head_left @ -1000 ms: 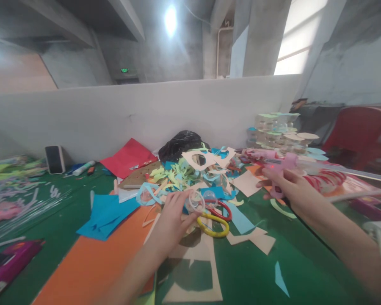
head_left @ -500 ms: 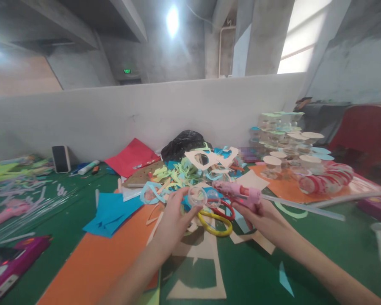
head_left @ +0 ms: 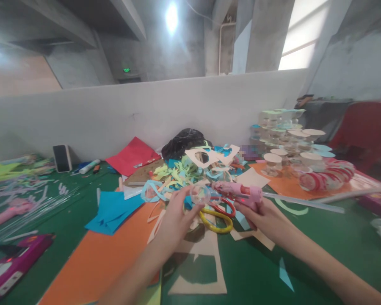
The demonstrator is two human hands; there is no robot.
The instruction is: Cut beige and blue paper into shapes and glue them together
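My left hand (head_left: 178,214) pinches a small clear plastic cup (head_left: 199,195) between thumb and fingers, its round end facing me. My right hand (head_left: 263,215) is wrapped around a pink hot glue gun (head_left: 239,191). A long translucent glue stick (head_left: 305,204) sticks out of the gun's rear. The nozzle points left at the cup's rim; whether it touches cannot be told. Just below the cup lie scissors with yellow handles (head_left: 221,230) and a red loop (head_left: 230,207); their blades are hidden.
Paper scraps (head_left: 184,171) pile up ahead, before a black plastic bag (head_left: 186,142). Stacked clear cups with paper discs (head_left: 281,140) stand at right beside a red-striped roll (head_left: 327,174). Orange paper (head_left: 92,262), blue paper (head_left: 114,212), a phone (head_left: 62,158) and a magenta power strip (head_left: 17,271) lie left.
The cup has turned slightly and shifted a little right, so the gun's nozzle is now nearer its rim. Both hands keep their holds. The view has shifted slightly.
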